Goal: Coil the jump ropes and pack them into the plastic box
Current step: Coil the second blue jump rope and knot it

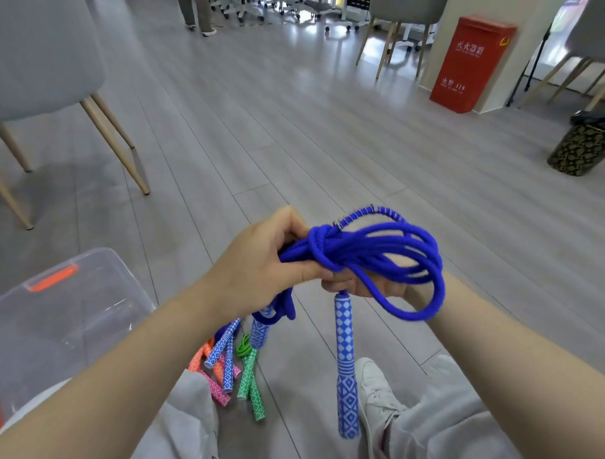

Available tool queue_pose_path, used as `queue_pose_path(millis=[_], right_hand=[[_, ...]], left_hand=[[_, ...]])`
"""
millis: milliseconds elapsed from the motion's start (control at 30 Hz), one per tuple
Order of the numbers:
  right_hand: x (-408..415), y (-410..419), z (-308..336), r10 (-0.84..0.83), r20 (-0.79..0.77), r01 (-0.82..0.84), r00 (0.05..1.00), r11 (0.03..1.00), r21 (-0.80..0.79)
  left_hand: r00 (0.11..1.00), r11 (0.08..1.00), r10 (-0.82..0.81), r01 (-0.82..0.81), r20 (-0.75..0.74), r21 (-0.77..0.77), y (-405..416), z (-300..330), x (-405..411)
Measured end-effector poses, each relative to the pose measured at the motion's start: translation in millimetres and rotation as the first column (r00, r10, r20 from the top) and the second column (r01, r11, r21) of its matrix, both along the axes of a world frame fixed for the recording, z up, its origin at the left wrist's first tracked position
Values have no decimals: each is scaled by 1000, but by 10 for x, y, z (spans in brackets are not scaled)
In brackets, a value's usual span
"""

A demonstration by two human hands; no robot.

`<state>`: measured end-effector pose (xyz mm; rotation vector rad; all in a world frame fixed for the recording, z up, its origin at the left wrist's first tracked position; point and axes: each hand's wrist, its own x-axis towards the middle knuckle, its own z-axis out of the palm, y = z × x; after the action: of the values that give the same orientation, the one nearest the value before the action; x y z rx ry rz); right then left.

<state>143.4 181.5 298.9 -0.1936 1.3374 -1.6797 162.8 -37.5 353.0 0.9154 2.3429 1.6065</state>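
A blue jump rope (pixel 380 250) is bunched into several loops in front of me, tied round with its own cord near the top. My left hand (pixel 261 261) grips the bundle at the wrapped part. My right hand (pixel 368 285) holds it from below, mostly hidden behind the loops. One blue patterned handle (pixel 346 368) hangs straight down; the second handle (pixel 260 330) dangles lower left. The clear plastic box (pixel 67 306) with orange latches stands on the floor at my left.
Several other jump ropes (pixel 230 365) with blue, orange, pink and green handles lie on the floor by my knee. A grey chair (pixel 31 67) stands far left. A red cabinet (pixel 470 62) and a patterned bin (pixel 583 147) stand right. My shoe (pixel 375 388) is below.
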Motion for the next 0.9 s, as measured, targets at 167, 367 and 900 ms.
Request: queue_pose_path(millis=[167,367,900], right_hand=[[139,-472,87,-366,-12,350,930,898,-266],[225,-869,45,-585,-473,680,659,732,40],[357,-524,312,321,-616,434,720,484,760]], left_hand=[[990,989,139,-138,-25,45,-48,-36,-113],[889,908,349,-399,-297,-127,-119,-204,-323],[938,729,-185,-69,-293,-681,-16,-637,-445]])
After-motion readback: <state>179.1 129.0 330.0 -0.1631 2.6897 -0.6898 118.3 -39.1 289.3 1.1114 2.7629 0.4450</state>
